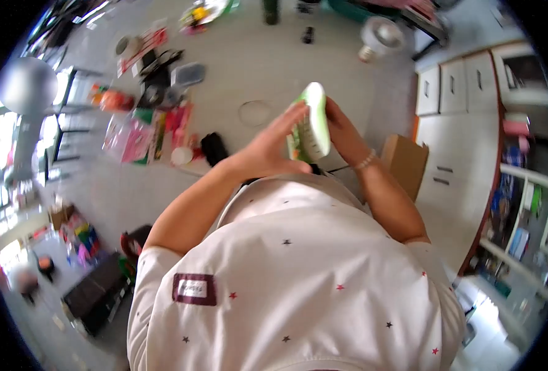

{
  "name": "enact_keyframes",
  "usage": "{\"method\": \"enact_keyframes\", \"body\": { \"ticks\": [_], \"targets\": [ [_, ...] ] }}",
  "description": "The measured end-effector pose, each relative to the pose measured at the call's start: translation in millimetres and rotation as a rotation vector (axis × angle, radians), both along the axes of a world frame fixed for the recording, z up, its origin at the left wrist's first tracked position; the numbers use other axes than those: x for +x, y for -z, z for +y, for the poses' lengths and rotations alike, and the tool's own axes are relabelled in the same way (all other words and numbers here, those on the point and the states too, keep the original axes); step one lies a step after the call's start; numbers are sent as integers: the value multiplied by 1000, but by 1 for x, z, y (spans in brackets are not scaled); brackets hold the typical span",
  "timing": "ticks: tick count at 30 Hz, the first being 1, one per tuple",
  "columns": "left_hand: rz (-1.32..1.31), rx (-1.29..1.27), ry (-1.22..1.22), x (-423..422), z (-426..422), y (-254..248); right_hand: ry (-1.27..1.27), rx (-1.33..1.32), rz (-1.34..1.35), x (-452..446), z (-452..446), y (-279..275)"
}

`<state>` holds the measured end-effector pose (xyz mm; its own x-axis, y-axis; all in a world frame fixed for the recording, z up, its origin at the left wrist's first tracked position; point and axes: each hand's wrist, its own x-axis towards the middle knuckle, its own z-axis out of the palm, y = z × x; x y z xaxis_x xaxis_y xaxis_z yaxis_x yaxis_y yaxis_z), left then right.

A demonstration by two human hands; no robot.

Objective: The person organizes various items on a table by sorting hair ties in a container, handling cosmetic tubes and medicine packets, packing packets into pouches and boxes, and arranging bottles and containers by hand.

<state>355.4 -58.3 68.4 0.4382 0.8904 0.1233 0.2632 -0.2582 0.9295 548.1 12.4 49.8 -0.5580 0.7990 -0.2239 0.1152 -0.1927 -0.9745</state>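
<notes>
A green and white packet point(313, 127) is held upright between my two hands, above the near edge of the light table point(237, 68). My left hand point(274, 145) has its fingers on the packet's left face, with the thumb stretched along its lower part. On the packet's other side is my right hand point(346, 139), a beaded band at its wrist; its fingertips are partly hidden behind the packet. Just left of the hands lies a black pouch point(214, 149). A thin loop of cord point(255, 113) rests on the table beyond my left hand.
Pink and clear plastic packs point(128, 139), an orange-red bundle point(116, 100) and a clear box point(188, 74) are at the left. A large white bulb point(382, 37) stands at the back right. On the right are a cardboard box point(405, 164) and white cabinets point(456, 154).
</notes>
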Motion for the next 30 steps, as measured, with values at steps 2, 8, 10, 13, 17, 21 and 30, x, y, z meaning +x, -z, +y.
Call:
{"method": "enact_keyframes", "body": {
  "ticks": [2, 8, 10, 13, 17, 21, 30],
  "targets": [
    [211, 73, -166, 18, -10, -4, 2, -215, 159, -4, -12, -14],
    [242, 173, -677, 5, -19, -16, -51, -290, 433, -33, -18, -50],
    [178, 44, -887, -17, -27, -37, -86, -269, 440, -42, -8, -50],
    [-81, 176, -1022, -61, -60, -50, -116, -252, 323, -58, 3, -43],
    [-434, 296, -1477, -112, -110, -85, -385, -131, -59, -88, -1, -13],
    [-737, 488, -1637, -178, -148, -106, -506, -98, -111, -119, -17, 1],
    [-692, 481, -1512, -298, -161, -68, -517, -60, -235, -144, -31, 11]
  ]
}}
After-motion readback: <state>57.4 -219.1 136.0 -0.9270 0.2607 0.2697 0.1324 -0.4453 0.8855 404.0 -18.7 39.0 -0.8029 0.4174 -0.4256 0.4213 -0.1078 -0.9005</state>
